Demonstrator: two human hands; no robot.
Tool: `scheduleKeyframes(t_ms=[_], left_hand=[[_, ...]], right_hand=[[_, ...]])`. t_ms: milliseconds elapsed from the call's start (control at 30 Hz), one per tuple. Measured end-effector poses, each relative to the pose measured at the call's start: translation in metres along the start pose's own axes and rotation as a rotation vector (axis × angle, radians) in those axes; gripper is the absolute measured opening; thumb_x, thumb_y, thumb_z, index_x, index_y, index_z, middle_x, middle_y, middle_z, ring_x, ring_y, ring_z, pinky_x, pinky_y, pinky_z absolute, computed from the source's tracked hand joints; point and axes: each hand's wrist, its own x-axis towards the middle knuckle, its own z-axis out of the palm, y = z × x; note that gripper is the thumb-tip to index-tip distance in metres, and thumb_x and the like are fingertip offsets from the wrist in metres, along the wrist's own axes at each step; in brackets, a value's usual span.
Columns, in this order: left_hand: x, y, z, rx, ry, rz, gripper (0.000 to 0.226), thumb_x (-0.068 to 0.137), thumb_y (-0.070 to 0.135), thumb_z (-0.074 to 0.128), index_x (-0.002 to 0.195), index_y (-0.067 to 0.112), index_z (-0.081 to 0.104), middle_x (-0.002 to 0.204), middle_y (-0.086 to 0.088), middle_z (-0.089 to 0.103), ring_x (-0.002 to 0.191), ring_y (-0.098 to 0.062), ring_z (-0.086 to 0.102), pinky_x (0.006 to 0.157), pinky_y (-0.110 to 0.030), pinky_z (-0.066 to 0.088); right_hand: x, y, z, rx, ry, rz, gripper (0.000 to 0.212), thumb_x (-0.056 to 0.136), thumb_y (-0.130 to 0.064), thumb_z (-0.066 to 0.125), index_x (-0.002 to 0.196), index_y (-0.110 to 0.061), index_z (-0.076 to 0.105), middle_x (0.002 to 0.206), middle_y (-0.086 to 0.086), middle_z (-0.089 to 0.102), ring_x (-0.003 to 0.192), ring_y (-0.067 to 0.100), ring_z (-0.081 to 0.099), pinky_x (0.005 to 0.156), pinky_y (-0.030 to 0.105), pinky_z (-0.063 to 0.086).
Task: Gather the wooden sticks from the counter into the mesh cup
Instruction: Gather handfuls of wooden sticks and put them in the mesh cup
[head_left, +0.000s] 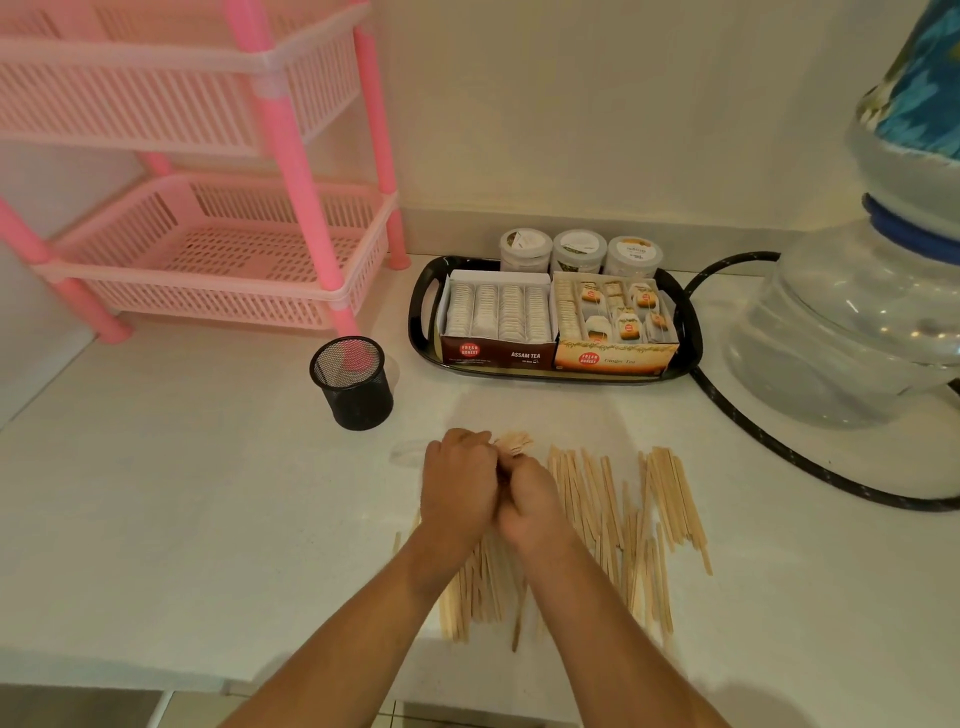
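Note:
Many pale wooden sticks (618, 509) lie spread on the white counter, running roughly front to back. My left hand (457, 483) and my right hand (532, 501) are pressed together around a bundle of sticks (514, 442), whose tips poke out above my fingers. More sticks (475, 592) lie under my forearms. The black mesh cup (353, 384) stands upright and holds nothing, up and to the left of my hands, a short gap away.
A black tray (421, 312) with two tea boxes and three jars sits behind the sticks. A pink plastic rack (218, 260) stands at the back left. A water dispenser bottle (852, 322) and a black hose (769, 441) occupy the right side.

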Motion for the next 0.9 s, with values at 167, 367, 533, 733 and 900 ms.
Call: scheduleKeyframes(t_ms=[167, 367, 533, 733, 900], left_hand=[[-0.002, -0.019, 0.002, -0.133, -0.051, 0.164, 0.035, 0.101, 0.027, 0.044, 0.13, 0.023, 0.062, 0.147, 0.002, 0.05, 0.139, -0.02, 0.037, 0.112, -0.035, 0.027], [-0.009, -0.05, -0.007, -0.667, 0.097, -0.086, 0.04, 0.097, 0.041, 0.054, 0.132, 0.023, 0.06, 0.136, 0.011, 0.055, 0.125, -0.004, 0.046, 0.104, -0.019, 0.03], [-0.022, -0.092, 0.006, -0.52, 0.165, -0.311, 0.033, 0.098, 0.028, 0.055, 0.127, 0.014, 0.064, 0.131, -0.006, 0.062, 0.123, -0.025, 0.055, 0.109, -0.043, 0.041], [-0.029, -0.113, 0.027, -0.179, 0.076, -0.136, 0.036, 0.094, 0.022, 0.061, 0.125, 0.004, 0.064, 0.133, -0.016, 0.06, 0.127, -0.035, 0.053, 0.112, -0.05, 0.036], [-0.027, -0.113, 0.03, -0.174, 0.122, -0.087, 0.035, 0.089, 0.018, 0.067, 0.119, 0.001, 0.067, 0.126, -0.019, 0.064, 0.119, -0.037, 0.059, 0.103, -0.053, 0.045]], right_hand=[[0.004, -0.007, 0.002, -0.031, 0.017, -0.055, 0.025, 0.103, -0.007, 0.04, 0.113, 0.0, 0.062, 0.109, 0.016, 0.067, 0.095, 0.023, 0.065, 0.065, 0.025, 0.054], [0.014, -0.013, 0.009, 0.049, 0.029, -0.065, 0.018, 0.101, -0.003, 0.045, 0.104, -0.001, 0.062, 0.09, 0.014, 0.065, 0.084, 0.022, 0.064, 0.07, 0.032, 0.053], [0.021, -0.028, 0.03, 0.1, 0.003, -0.12, 0.013, 0.099, -0.001, 0.048, 0.102, -0.001, 0.061, 0.092, 0.013, 0.063, 0.083, 0.02, 0.063, 0.078, 0.034, 0.056], [0.025, -0.036, 0.084, 0.158, -0.135, -0.254, 0.032, 0.1, 0.0, 0.047, 0.131, -0.001, 0.049, 0.105, 0.015, 0.062, 0.089, 0.019, 0.064, 0.079, 0.034, 0.056], [0.032, -0.027, 0.132, 0.099, -0.201, -0.322, 0.043, 0.099, -0.001, 0.049, 0.142, -0.004, 0.042, 0.102, 0.014, 0.062, 0.086, 0.018, 0.065, 0.074, 0.031, 0.058]])
